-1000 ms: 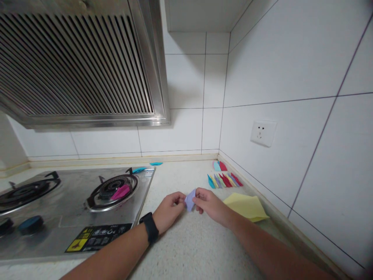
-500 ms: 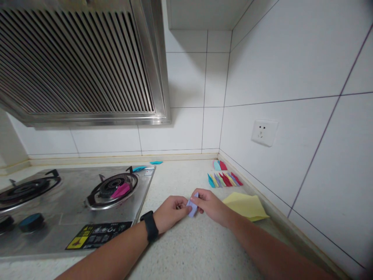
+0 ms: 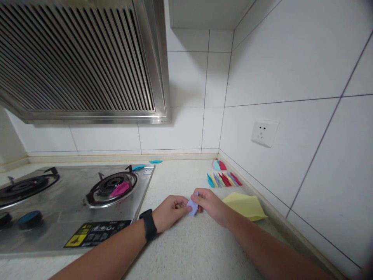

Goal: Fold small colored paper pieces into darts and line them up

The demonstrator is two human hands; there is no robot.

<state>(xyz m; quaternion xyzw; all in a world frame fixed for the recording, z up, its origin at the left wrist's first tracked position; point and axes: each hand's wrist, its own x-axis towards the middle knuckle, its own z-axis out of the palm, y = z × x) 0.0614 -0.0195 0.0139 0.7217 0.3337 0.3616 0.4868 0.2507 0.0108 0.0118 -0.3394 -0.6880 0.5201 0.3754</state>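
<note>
A small piece of folded lavender paper (image 3: 193, 207) is held between both hands, just above the speckled countertop (image 3: 186, 249). My left hand (image 3: 171, 210) pinches its lower left side with thumb and fingers. My right hand (image 3: 208, 202) grips the upper right part, its thumb lying across the paper. Beside the right wrist lies a yellow paper sheet (image 3: 246, 205). Farther back, a row of folded paper pieces (image 3: 224, 179) in several colours rests on the counter, with another small group of folded papers (image 3: 219, 165) behind it.
A gas stove (image 3: 72, 210) stands on the left, with a magenta folded paper (image 3: 120, 189) on its right burner. Blue folded papers (image 3: 155, 161) lie near the back edge. Overhead hangs a range hood (image 3: 87, 66). A socket (image 3: 264, 133) is on the right wall.
The lavender paper has turned slightly and shows a wider face between the fingers. Both hands stay in nearly the same place, and the view has shifted a little.
</note>
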